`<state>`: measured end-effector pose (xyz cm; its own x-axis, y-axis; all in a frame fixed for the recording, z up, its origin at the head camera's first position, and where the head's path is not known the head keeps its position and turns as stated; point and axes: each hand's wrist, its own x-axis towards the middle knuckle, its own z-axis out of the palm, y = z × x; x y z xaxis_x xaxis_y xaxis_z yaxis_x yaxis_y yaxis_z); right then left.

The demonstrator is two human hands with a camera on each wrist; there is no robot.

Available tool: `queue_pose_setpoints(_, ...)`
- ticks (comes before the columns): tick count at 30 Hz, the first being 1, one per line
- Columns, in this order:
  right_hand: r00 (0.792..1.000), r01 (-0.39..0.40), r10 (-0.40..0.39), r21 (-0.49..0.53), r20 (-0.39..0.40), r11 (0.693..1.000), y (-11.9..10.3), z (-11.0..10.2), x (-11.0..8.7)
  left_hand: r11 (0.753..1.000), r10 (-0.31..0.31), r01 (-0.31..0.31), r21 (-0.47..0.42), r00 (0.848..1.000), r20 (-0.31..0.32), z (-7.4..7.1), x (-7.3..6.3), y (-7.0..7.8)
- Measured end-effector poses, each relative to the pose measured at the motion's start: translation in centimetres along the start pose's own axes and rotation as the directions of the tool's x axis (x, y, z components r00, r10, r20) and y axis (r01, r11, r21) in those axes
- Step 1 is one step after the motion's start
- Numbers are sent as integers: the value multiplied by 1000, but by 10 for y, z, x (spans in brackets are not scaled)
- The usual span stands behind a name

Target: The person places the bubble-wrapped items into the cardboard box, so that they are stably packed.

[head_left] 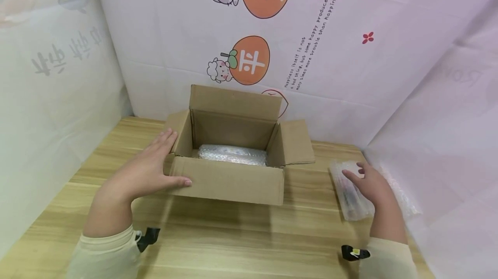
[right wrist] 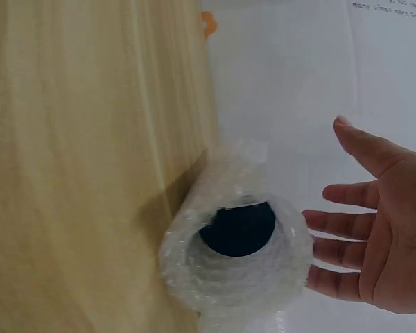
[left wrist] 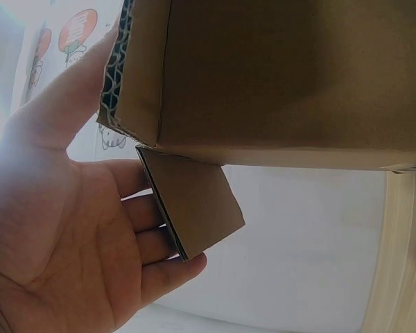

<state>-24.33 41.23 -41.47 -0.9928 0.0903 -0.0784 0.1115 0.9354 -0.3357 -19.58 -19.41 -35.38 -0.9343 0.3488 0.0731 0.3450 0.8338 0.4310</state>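
Observation:
A cardboard box [head_left: 229, 182] stands with its flaps spread, and a bubble-wrapped bundle [head_left: 233, 154] lies inside it. At the box's left side is my left hand [head_left: 145, 169], its fingers along the left flap [left wrist: 191, 201] and its thumb at the front flap. My right hand [head_left: 373, 186], fingers spread and holding nothing, hovers over a bubble-wrapped package [head_left: 352, 201] at the right of the table. In the right wrist view, the fingertips are right at the edge of a bubble-wrapped roll [right wrist: 173, 263] with a dark round end [right wrist: 237, 230].
More bubble wrap [head_left: 406, 199] lies to the right of my right hand, against the white right-hand sheet [head_left: 447, 162]. A printed sheet [head_left: 175, 33] hangs behind the box, and another white sheet [head_left: 50, 110] closes the left side. The table [head_left: 218, 244] has a wood-grain top.

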Motion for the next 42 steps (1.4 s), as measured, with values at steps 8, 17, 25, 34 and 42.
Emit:
queue_pose_setpoints(8, 997, -38, 43, -82, 71, 996, 4, 13, 1, 1000, 0, 0, 1, 1000, 0, 0, -1, 0)
queue_pose_setpoints(17, 988, -47, 62, -104, 141, 993, -6, 16, 3, 1000, -4, 4, 1, 1000, 1, 0, -1, 0)
queue_pose_setpoints(25, 991, -49, 64, -127, 120, 991, -11, 24, 10, 1000, -1, 1, 1, 1000, -20, 2, 0, -1)
queue_pose_setpoints(34, 985, -52, 68, -104, 156, 993, -11, 25, 10, 1000, 1, -1, 1, 1000, -8, 0, 0, 0)
queue_pose_setpoints(42, 994, -8, 16, -71, 111, 997, -11, 17, 11, 1000, -6, 6, 4, 1000, 1, 1, 1, 0)
